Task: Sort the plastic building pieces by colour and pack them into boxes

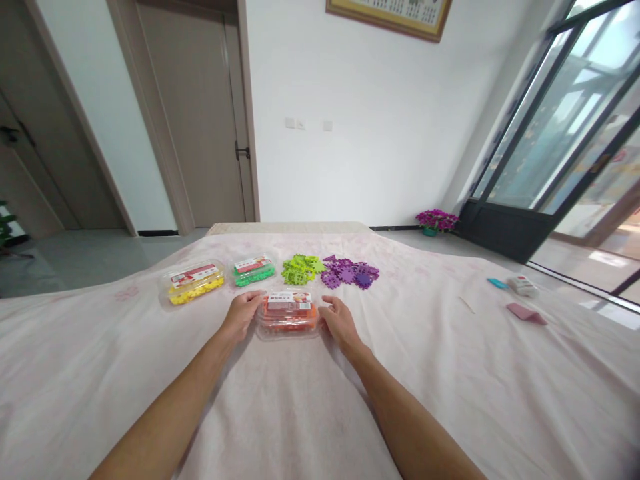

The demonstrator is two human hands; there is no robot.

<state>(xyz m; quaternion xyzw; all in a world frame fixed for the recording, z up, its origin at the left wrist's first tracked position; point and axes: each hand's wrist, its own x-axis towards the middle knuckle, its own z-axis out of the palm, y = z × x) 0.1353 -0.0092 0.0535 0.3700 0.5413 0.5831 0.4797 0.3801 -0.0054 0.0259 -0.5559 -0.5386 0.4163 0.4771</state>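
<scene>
A clear plastic box (287, 327) of orange pieces, with a white and red label on its closed lid, rests on the cloth in front of me. My left hand (243, 315) grips its left end, thumb on top near the lid edge. At the opposite end, my right hand (342, 323) has its curled fingers against the box, the thumb raised slightly off it. Just behind lie a loose pile of lime-green snowflake-shaped pieces (301, 269) and another of purple pieces (347, 272).
Left of the piles stand a closed box of green pieces (253, 272) and one of yellow pieces (195, 283). Far right on the pale bedspread (425, 373) are a blue item (498, 283), a white packet (523, 285) and a folded pink cloth (527, 313).
</scene>
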